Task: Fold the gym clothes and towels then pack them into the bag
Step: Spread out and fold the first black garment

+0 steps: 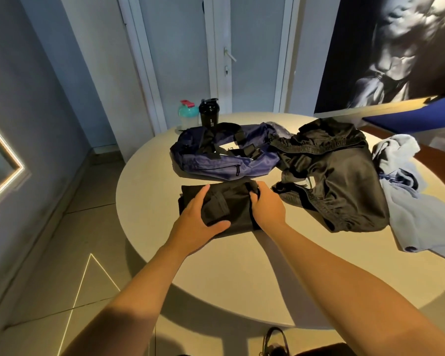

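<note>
A folded black garment [238, 204] lies on the round beige table [231, 273], just in front of the navy gym bag [224, 160]. My left hand [198, 222] grips the garment's left part, thumb under a fold. My right hand [267, 204] clutches its right edge, fingers curled into the cloth. An unfolded pile of black clothes [332, 173] lies to the right. Beyond that pile a pale blue garment or towel [419, 209] hangs over the table's right edge.
Two shaker bottles stand at the table's far edge behind the bag: a teal one with a pink lid [188, 114] and a black one [208, 113]. A white door [252, 52] is beyond. A dark shoe [275, 343] shows on the tiled floor below.
</note>
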{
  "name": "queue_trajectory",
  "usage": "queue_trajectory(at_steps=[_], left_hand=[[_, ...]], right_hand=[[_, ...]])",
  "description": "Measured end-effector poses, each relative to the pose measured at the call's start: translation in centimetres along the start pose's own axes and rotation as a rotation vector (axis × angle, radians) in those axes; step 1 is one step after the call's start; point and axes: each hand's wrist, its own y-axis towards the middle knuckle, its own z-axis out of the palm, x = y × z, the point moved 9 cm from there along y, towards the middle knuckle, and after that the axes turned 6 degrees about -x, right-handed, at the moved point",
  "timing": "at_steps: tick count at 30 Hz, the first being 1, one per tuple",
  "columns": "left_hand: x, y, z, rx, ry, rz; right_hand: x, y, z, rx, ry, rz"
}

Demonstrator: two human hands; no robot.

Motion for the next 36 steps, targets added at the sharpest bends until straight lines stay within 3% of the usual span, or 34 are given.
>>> queue_trajectory(at_steps=[5,10,16,18,21,23,27,33,36], left_hand=[[1.3,2.0,-1.3,-0.237,0.128,-0.086],[1.1,2.1,-1.6,-0.296,0.294,-0.102],[3.0,1.5,-1.5,-0.357,0.066,-0.26],[3.0,1.4,-1.5,-0.361,0.059,-0.272],[2.2,1.0,-1.0,-0.358,0.1,-0.285],[1.3,0.4,-0.3,-0.356,0.126,-0.279],[0.8,-0.1,0.1,-0.367,0.055,-0.228],[2.5,-2.5,-2.2,-0.572,-0.09,-0.256],[-1.1,-4.3,-2.5,-0.57,0.011,-0.014]], right_hand=[[0.7,0.1,0.4,0.01,-0.152,-0.089],[-0.8,-0.1,0.0,0.016,-0.201,-0.062],[-2.1,-0.2,0.0,0.073,-0.179,0.062],[-2.0,-0.8,-0.7,0.02,-0.187,0.076],[0.5,-2.1,-2.5,-0.16,-0.284,-0.125],[1.6,-3.1,-1.8,-0.113,-0.365,-0.228],[0.1,-4.7,-0.3,0.054,-0.29,-0.18],[-1.0,-7.2,-0.5,0.111,-0.243,-0.175],[-1.5,-7.6,-0.2,0.125,-0.258,-0.188]])
